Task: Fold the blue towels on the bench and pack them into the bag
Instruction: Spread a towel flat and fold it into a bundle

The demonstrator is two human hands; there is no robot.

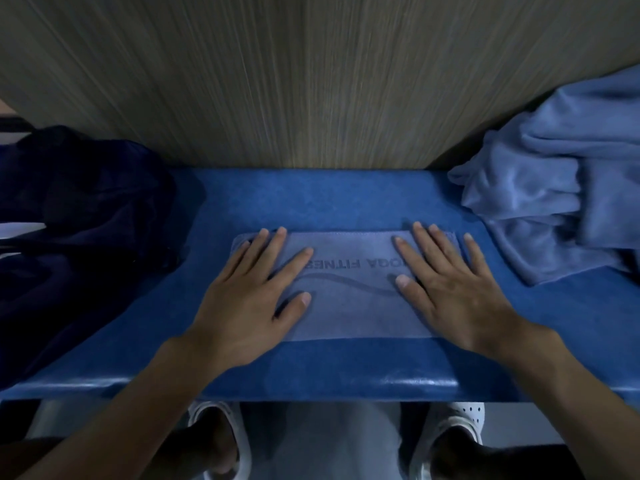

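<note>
A folded light-blue towel [349,299] with dark lettering lies flat in the middle of the blue padded bench [311,199]. My left hand [249,299] presses flat on its left end, fingers straight and spread. On the towel's right end lies my right hand [450,289], also flat with fingers spread. A heap of unfolded light-blue towels [554,188] sits at the bench's right end. A dark navy bag [79,216] slumps on the left end of the bench.
A wood-grain wall panel [311,81] rises directly behind the bench. The bench's glossy front edge [346,386] runs across the lower view. Below it, my legs and white shoes [460,431] stand on a pale floor.
</note>
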